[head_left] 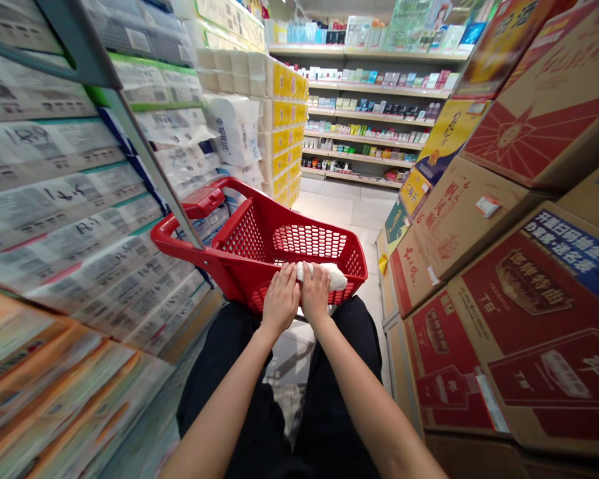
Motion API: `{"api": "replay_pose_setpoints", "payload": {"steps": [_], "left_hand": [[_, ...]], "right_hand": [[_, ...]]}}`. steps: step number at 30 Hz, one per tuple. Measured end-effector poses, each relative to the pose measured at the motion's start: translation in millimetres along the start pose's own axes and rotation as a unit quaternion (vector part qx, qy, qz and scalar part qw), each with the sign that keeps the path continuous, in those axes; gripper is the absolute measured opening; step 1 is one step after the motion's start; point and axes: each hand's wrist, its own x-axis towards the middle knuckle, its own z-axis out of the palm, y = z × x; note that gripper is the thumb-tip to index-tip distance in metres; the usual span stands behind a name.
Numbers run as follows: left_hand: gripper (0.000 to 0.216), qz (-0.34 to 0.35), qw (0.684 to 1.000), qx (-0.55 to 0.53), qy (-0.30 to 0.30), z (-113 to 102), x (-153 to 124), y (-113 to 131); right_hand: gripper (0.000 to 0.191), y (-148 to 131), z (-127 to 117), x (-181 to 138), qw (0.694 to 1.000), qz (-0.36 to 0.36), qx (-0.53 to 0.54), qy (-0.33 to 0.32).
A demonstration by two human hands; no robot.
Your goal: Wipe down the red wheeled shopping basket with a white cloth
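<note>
A red plastic shopping basket (229, 266) with perforated walls and a long metal pull handle (152, 169) stands in front of my knees. My left hand (281, 299) lies on its near side, fingers together and bent over the rim. Just right of it, my right hand (315, 291) presses a bunched white cloth (336, 277) against the same rim. Part of the cloth shows between the two hands, and the rest sticks out to the right. My palms are hidden, as are the thumbs for the most part. No goods can be made out inside the basket.
Stacked paper packs (70, 193) rise on the left, with yellow-and-white tissue packs (284, 133) beyond. Cardboard cartons (534, 279) are piled close on the right. Shelves (379, 86) of small boxes and bottles cross the far end of the tiled aisle (329, 206).
</note>
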Motion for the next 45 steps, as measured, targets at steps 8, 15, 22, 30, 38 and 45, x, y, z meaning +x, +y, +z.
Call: {"api": "replay_pose_setpoints", "payload": {"steps": [8, 15, 22, 30, 38, 45], "left_hand": [[0.051, 0.0, 1.0, -0.006, -0.003, -3, 1, 1], [0.05, -0.001, 1.0, -0.006, -0.005, -8, 2, 3], [0.051, -0.008, 1.0, -0.015, -0.002, -7, 2, 4], [0.051, -0.006, 1.0, -0.004, -0.01, -6, 1, 3], [0.051, -0.003, 1.0, 0.003, -0.02, -6, 1, 2], [0.052, -0.007, 1.0, -0.002, -0.026, -10, 1, 3]], "right_hand": [[0.05, 33, -5, -1, 0.995, -0.096, 0.008, -0.008], [0.049, 114, -20, -17, 0.997, -0.076, 0.015, 0.027], [0.043, 157, -33, -25, 0.995, -0.04, 0.08, 0.038], [0.049, 39, -5, -10, 0.999, -0.029, 0.011, 0.018], [0.053, 22, 2, -6, 0.995, -0.095, 0.015, 0.001], [0.054, 143, -25, -20, 0.993, -0.114, 0.038, 0.012]]}}
